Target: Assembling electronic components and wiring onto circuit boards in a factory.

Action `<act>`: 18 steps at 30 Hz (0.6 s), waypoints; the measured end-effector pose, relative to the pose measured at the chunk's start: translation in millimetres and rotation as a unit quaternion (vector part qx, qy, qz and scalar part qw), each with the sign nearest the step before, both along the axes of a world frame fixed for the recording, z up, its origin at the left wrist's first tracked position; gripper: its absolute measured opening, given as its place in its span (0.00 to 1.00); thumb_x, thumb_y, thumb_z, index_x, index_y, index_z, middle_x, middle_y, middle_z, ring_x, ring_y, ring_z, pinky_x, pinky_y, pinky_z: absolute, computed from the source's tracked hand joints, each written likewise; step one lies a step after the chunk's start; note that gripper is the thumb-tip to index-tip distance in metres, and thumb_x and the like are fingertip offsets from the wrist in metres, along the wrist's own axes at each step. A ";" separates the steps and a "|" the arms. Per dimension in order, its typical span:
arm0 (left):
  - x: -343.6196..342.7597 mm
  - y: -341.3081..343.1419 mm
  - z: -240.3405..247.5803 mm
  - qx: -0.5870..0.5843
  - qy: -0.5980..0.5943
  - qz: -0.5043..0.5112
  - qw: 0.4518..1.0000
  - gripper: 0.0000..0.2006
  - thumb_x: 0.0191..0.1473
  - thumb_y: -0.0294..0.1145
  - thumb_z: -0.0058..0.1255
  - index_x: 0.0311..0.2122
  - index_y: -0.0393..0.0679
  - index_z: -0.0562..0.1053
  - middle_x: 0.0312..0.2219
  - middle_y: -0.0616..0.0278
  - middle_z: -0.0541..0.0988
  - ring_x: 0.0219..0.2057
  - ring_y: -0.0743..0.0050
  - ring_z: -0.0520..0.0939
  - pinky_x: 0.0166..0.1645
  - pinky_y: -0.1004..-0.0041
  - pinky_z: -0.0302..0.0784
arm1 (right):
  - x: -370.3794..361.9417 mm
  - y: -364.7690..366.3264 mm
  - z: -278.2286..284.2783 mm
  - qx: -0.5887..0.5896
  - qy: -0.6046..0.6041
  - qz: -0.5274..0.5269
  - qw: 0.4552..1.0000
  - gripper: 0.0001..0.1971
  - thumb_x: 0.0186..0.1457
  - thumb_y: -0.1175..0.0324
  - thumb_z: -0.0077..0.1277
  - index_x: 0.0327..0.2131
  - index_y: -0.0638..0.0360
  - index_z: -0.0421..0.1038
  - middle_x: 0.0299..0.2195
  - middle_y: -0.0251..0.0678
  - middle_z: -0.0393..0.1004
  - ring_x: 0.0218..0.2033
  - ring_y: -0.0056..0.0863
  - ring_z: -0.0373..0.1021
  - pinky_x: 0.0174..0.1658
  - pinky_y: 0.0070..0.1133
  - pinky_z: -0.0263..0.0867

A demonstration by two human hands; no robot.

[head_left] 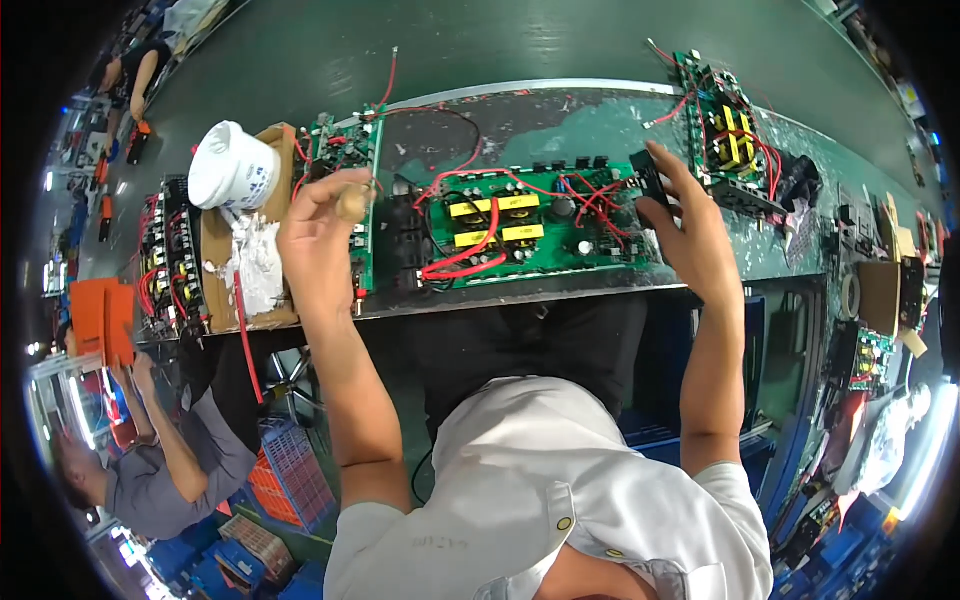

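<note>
In front of me lies a green circuit board (590, 255) with two yellow-wrapped transformers (495, 222) and thick red wires. My right hand (695, 235) is at the board's right end, thumb and fingers closed around a black block-shaped part (650, 178). My left hand (318, 235) is raised beside the board's left side, fingers pinched at a small rounded tan thing (352, 203) that is too blurred to name. Behind the left hand, partly hidden by it, stands another green board (365, 160) with red wires.
On the left, a white tub (235, 165) stands on a cardboard piece smeared with white paste (258, 265). More wired boards (168, 255) lie farther left, and one board (735, 135) sits at the far right. A person in grey (180, 460) works at the lower left.
</note>
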State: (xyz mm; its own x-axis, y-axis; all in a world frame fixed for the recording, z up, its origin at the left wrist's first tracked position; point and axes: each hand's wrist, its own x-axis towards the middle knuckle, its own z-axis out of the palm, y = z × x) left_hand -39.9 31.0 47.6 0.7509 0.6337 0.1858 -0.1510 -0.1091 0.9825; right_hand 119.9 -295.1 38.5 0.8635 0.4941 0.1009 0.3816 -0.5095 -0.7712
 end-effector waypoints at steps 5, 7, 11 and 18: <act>-5.5 2.0 -5.1 -0.076 0.031 -0.027 0.996 0.13 0.54 0.25 0.59 0.46 0.37 0.78 0.40 0.63 0.83 0.40 0.79 0.82 0.46 0.78 0.73 | 16.0 -0.4 -13.1 0.069 0.054 0.017 0.996 0.22 0.62 0.78 0.46 0.60 0.57 0.65 0.48 0.45 0.75 0.46 0.20 0.68 0.50 0.17 0.64; -6.0 6.3 -10.6 -0.083 0.024 -0.039 0.995 0.13 0.55 0.24 0.58 0.46 0.37 0.78 0.42 0.63 0.83 0.40 0.80 0.82 0.43 0.80 0.73 | 11.9 8.7 -7.2 0.027 -0.010 -0.014 1.000 0.20 0.62 0.79 0.46 0.57 0.59 0.68 0.44 0.45 0.77 0.42 0.20 0.70 0.48 0.18 0.64; -7.4 9.4 -14.2 -0.090 0.026 -0.038 0.995 0.13 0.55 0.24 0.58 0.46 0.38 0.78 0.42 0.62 0.83 0.38 0.80 0.82 0.41 0.80 0.73 | 13.6 18.3 -6.7 -0.005 -0.089 -0.042 0.995 0.21 0.61 0.80 0.45 0.57 0.57 0.68 0.39 0.49 0.78 0.36 0.25 0.72 0.44 0.20 0.66; -5.2 12.0 -18.7 -0.101 0.029 -0.036 0.994 0.12 0.55 0.27 0.60 0.45 0.38 0.78 0.42 0.62 0.83 0.38 0.79 0.82 0.41 0.80 0.74 | 28.7 13.7 -8.6 -0.063 -0.037 -0.039 0.997 0.21 0.61 0.75 0.48 0.58 0.56 0.67 0.44 0.47 0.78 0.42 0.38 0.76 0.46 0.24 0.68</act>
State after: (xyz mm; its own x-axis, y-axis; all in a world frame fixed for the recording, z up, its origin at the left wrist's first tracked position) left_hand -45.1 43.0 28.9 0.8018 0.5974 0.0148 -0.0933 0.1006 0.9905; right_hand 148.5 -281.4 30.0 0.8927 0.4380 0.1066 0.3898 -0.6312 -0.6706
